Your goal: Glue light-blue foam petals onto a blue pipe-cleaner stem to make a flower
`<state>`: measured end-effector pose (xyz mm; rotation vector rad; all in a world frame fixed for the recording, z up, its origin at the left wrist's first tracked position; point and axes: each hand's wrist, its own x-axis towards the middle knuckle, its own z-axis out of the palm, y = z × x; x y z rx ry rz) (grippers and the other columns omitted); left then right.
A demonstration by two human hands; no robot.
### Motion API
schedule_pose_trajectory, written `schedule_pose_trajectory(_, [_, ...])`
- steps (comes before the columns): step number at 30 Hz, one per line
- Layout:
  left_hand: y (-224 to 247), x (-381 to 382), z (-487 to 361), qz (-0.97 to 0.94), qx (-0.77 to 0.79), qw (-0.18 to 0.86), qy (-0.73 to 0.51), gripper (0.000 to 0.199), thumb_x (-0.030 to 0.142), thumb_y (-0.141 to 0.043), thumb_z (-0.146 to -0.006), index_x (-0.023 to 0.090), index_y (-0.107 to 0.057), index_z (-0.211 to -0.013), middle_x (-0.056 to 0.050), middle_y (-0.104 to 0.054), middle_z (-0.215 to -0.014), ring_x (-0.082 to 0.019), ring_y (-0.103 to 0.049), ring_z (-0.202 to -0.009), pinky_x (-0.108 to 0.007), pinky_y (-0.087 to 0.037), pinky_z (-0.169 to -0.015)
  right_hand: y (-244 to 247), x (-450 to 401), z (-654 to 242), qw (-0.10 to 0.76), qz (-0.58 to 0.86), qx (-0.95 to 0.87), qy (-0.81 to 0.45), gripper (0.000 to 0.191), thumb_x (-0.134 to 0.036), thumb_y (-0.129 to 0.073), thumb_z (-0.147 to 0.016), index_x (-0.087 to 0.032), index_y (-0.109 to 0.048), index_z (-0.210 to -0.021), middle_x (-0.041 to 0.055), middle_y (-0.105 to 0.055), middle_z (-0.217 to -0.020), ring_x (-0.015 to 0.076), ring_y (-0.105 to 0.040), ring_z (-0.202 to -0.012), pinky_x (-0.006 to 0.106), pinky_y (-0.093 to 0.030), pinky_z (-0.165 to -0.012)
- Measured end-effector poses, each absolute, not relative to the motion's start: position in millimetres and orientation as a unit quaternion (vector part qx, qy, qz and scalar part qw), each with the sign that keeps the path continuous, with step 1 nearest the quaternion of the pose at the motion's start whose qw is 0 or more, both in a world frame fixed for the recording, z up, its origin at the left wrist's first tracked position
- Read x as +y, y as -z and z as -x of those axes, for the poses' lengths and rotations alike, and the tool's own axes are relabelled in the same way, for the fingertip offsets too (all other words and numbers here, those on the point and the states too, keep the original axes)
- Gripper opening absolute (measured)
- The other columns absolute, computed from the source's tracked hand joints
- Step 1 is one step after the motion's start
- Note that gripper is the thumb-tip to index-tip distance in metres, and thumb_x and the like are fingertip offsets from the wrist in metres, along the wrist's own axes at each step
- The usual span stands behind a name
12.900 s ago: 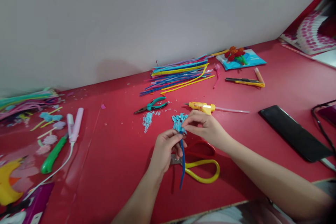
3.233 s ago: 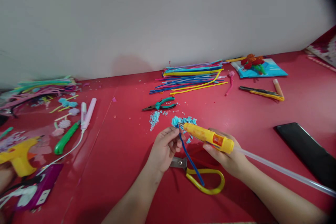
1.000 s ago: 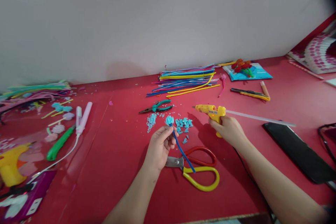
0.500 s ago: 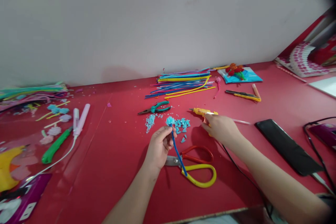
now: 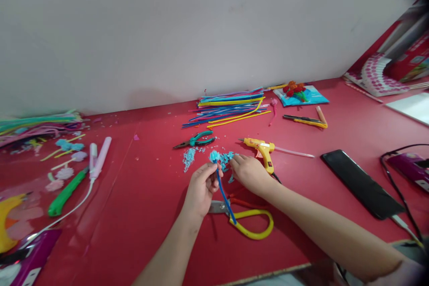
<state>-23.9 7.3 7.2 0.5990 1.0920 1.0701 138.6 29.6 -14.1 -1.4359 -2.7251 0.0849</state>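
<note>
In my left hand (image 5: 203,184) is a pipe-cleaner flower (image 5: 215,157), its light blue head pinched just below by thumb and fingers. Its dark blue stem hangs down over the scissors (image 5: 256,231), which have one red and one yellow handle. My right hand (image 5: 250,172) is down at the pile of cut light blue pieces (image 5: 225,161), fingers bent together; whatever is between the fingertips is hidden. Just beyond that hand, the yellow glue gun (image 5: 263,146) lies on its side with a clear stick in its back. Light blue fluff trimmings (image 5: 188,159) lie left of the flower head.
Teal-handled pliers (image 5: 197,140) lie behind the trimmings. Bundled pipe cleaners (image 5: 231,105) rest by the grey partition (image 5: 201,31). To the right is a black phone (image 5: 362,183) on a cable; to the left are a green cutter (image 5: 68,192) and a pink corded tool (image 5: 100,158).
My right hand has left the glue gun and moved left to the light blue pieces. My left hand still holds the flower in nearly the same place. The view has shifted slightly.
</note>
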Motion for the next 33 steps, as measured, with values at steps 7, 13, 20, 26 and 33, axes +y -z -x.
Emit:
schedule_pose_trajectory(7, [-4.6,7.9,22.5,-0.264,0.498,0.679,-0.471,0.019,0.029,-0.068,-0.067,0.012,-0.061,-0.072,0.002,-0.059,-0.06,-0.002,-0.043,-0.039,-0.013,-0.026,-0.034,13.1,30.3,-143.7,0.051,0.444,-0.893,-0.042,0.016,-0.015,-0.044,-0.089,-0.013,-0.06,-0.09,0.0108,-0.06,-0.091,0.022,-0.054,-0.087,0.031,-0.041,-0.072])
schedule_pose_trajectory(13, [-5.3,7.6,21.6,-0.264,0.501,0.681,-0.464,0.016,0.028,-0.066,-0.069,0.013,-0.06,-0.071,0.003,-0.058,-0.061,-0.001,-0.042,-0.04,-0.012,-0.027,-0.036,16.0,28.8,-139.9,0.108,0.45,-0.882,-0.085,0.013,-0.012,-0.048,-0.086,-0.011,-0.06,-0.091,0.0123,-0.062,-0.09,0.0228,-0.055,-0.087,0.032,-0.042,-0.074])
schedule_pose_trajectory(20, [-3.9,7.1,22.2,-0.257,0.505,0.685,-0.458,0.017,0.028,-0.068,-0.068,0.013,-0.061,-0.074,0.003,-0.059,-0.061,-0.001,-0.043,-0.04,-0.012,-0.027,-0.035,24.0,32.0,-144.3,0.236,0.49,-0.816,-0.197,0.021,-0.007,-0.045,-0.085,-0.013,-0.057,-0.1,0.0106,-0.065,-0.094,0.0188,-0.061,-0.087,0.028,-0.045,-0.077])
schedule_pose_trajectory(26, [-3.1,6.7,21.8,-0.255,0.498,0.693,-0.455,0.016,0.028,-0.066,-0.07,0.014,-0.061,-0.075,0.003,-0.059,-0.06,-0.001,-0.043,-0.041,-0.011,-0.026,-0.035,15.5,29.9,-147.9,0.35,0.481,-0.74,-0.314,0.014,-0.013,-0.048,-0.084,-0.018,-0.061,-0.089,0.0038,-0.068,-0.084,0.0158,-0.063,-0.077,0.027,-0.048,-0.072])
schedule_pose_trajectory(33, [-2.3,4.6,20.5,-0.258,0.487,0.712,-0.435,0.014,0.027,-0.064,-0.072,0.013,-0.06,-0.072,0.003,-0.058,-0.057,-0.001,-0.041,-0.039,-0.012,-0.025,-0.034,0.7,28.2,-151.0,0.435,0.44,-0.639,-0.458,0.011,-0.026,-0.053,-0.083,-0.017,-0.06,-0.084,0.0024,-0.066,-0.077,0.0143,-0.064,-0.071,0.028,-0.052,-0.068])
